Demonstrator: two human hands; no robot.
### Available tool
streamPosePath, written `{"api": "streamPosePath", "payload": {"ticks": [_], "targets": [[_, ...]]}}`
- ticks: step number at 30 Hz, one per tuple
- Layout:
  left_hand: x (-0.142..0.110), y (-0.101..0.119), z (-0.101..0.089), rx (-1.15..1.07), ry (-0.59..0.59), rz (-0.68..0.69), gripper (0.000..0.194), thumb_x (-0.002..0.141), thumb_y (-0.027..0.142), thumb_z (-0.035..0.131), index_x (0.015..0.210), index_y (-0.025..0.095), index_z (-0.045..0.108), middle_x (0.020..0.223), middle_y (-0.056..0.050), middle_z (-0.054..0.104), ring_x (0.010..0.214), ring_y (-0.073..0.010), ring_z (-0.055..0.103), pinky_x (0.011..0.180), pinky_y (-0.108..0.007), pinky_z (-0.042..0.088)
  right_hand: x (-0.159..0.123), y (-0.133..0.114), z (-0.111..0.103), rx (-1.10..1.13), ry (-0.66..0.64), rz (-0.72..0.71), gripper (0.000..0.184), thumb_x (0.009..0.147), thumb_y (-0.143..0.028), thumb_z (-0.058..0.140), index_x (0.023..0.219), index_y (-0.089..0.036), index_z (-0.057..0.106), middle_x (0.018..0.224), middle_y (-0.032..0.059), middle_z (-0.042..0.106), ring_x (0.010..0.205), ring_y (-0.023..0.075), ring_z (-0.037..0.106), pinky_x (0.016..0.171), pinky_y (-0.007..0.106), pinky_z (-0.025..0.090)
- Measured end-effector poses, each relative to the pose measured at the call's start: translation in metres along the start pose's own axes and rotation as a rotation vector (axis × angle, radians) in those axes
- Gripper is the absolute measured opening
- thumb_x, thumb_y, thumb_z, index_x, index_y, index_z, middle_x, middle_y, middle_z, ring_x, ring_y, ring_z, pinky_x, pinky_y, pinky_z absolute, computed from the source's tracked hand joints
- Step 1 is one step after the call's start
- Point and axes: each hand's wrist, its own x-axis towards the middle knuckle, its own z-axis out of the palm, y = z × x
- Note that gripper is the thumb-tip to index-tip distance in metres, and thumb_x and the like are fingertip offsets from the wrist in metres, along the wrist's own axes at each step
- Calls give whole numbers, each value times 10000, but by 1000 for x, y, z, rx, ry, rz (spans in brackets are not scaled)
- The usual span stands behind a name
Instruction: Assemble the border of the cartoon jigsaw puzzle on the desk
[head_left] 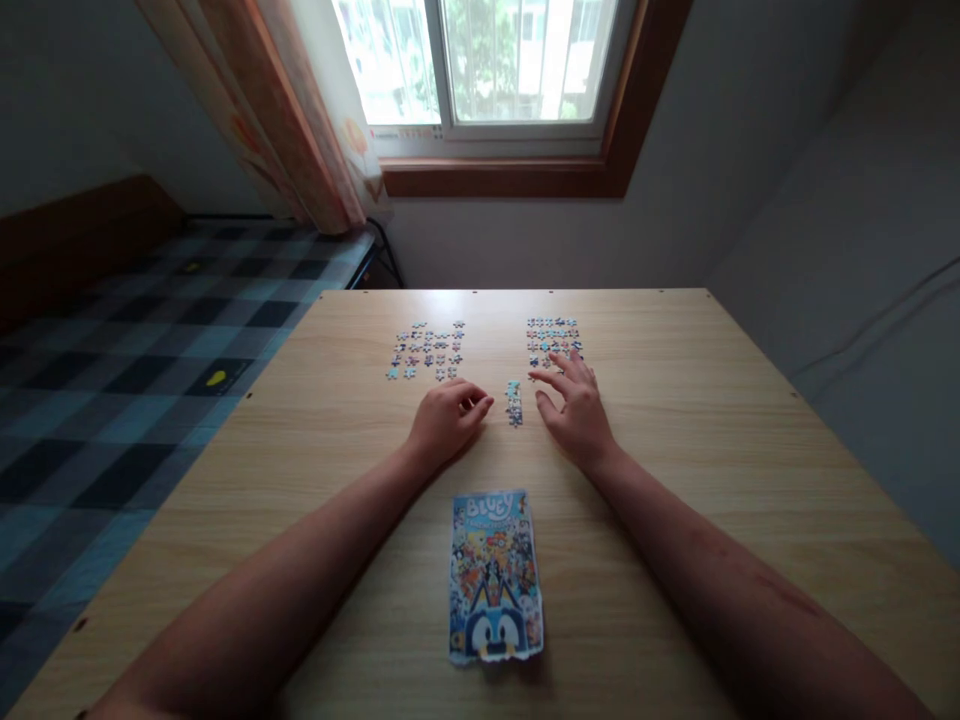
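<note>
A narrow strip of joined jigsaw puzzle pieces (pixel 514 405) lies on the table between my two hands. My left hand (pixel 450 420) rests just left of the strip, its fingers curled and thumb and fingertips pressed together; whatever might be in that pinch is too small to make out. To the strip's right, my right hand (pixel 576 405) is open with fingers spread, its fingertips at the near edge of a block of loose pieces (pixel 553 333) and hiding some of them. Another group of loose pieces (pixel 429 345) is laid out in rough rows beyond my left hand.
A torn-edged picture sheet marked "Bluey" (pixel 495 580) lies between my forearms on the wooden table (pixel 337 420). Left of the table is a bed with a checked cover (pixel 150 360). A window (pixel 487 70) and an orange curtain (pixel 292 110) are behind.
</note>
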Motion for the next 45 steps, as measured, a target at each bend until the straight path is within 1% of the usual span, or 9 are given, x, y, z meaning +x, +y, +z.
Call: {"api": "streamPosePath", "payload": {"ticks": [7, 13, 25, 34, 45], "targets": [[0, 1, 2, 32, -9, 31, 176, 880, 264, 643, 727, 185, 683, 719, -15, 659, 660, -132, 569, 661, -287, 439, 0, 2, -1, -27, 13, -22, 296, 867, -199, 591, 1121, -266, 727, 1438, 74, 558, 1476, 346, 320, 1169, 661, 274], [0, 1, 4, 63, -21, 23, 206, 870, 286, 643, 692, 183, 659, 700, -18, 648, 649, -131, 549, 652, -286, 422, 0, 2, 0, -28, 28, -25, 289, 855, -171, 607, 1101, -257, 732, 1421, 80, 572, 1462, 348, 343, 1168, 663, 281], [-1, 2, 4, 78, -14, 30, 214, 867, 290, 629, 681, 187, 648, 692, -22, 646, 647, -134, 536, 658, -290, 417, -1, 0, -1, -47, 32, -54, 270, 870, -172, 592, 1055, -287, 751, 1420, 47, 571, 1468, 340, 335, 1167, 674, 272], [0, 0, 3, 92, -19, 37, 211, 866, 266, 641, 671, 186, 644, 696, -17, 644, 647, -140, 550, 658, -298, 424, -1, -1, 0, -52, 32, -59, 274, 867, -184, 583, 1058, -286, 750, 1423, 57, 568, 1472, 332, 330, 1162, 668, 281], [0, 2, 1, 89, -29, 16, 206, 869, 271, 634, 682, 187, 650, 697, -19, 647, 647, -141, 555, 645, -293, 425, -1, -2, 0, -46, 25, -41, 259, 865, -194, 579, 1026, -278, 763, 1430, 64, 566, 1477, 322, 322, 1172, 659, 258]]}}
